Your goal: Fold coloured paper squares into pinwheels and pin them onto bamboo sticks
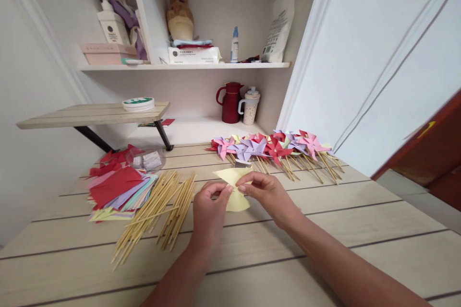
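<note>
A pale yellow piece of paper (238,201) is held above the table, its corners partly folded toward the middle. My left hand (211,206) pinches its left side between thumb and index finger. From the other side, my right hand (268,194) pinches the paper near its centre, the fingertips of both hands close together. Whether a pin or other small part sits between the fingers cannot be made out. Behind the paper, a small greyish box-like item (243,164) is partly hidden. Thin wooden sticks (154,211) lie in a loose pile left of my left hand.
Finished paper pinwheels (277,148) on sticks lie along the table's back right. Coloured paper sheets (117,189) are stacked at left, beside a clear plastic box (151,159). A raised wooden shelf (90,114), red jug (230,103) and cup (250,108) stand behind.
</note>
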{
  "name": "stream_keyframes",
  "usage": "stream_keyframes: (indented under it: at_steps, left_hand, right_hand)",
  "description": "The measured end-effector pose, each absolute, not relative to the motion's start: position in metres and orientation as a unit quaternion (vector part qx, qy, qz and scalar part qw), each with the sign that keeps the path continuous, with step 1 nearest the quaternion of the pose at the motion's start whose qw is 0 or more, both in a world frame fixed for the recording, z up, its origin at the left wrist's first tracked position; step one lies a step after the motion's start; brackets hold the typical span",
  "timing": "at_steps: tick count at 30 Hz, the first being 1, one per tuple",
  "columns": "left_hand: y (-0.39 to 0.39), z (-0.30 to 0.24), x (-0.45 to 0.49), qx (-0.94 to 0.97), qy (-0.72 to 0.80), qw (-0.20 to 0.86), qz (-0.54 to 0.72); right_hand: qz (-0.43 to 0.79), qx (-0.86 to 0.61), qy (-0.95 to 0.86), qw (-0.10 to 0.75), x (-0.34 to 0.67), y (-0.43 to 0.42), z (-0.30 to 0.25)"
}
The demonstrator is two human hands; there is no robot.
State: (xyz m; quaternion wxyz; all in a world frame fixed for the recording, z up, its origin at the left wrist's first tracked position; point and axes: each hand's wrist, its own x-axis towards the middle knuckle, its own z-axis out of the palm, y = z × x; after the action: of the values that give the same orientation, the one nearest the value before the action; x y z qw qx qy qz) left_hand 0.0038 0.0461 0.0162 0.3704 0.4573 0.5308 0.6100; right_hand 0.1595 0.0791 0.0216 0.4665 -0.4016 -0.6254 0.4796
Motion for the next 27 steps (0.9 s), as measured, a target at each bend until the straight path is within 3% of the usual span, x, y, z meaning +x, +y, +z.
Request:
stream_keyframes:
  at_steps: [13,19,27]
  left_hand:
    - [0.045,0.019,0.003,0.486,0.53,0.406,0.563]
    - [0.044,0.023,0.001,0.484,0.524,0.463,0.526]
    - [0.045,0.025,0.004,0.429,0.514,0.496,0.553]
  right_hand:
    - [0.408,-0.437,-0.638,0.485,0.156,0.079,0.02]
    - [0.479,-0.396,-0.6,0.503,0.156,0.077,0.023]
    - [0.468,-0.391,-0.605,0.512,0.155,0.076,0.023]
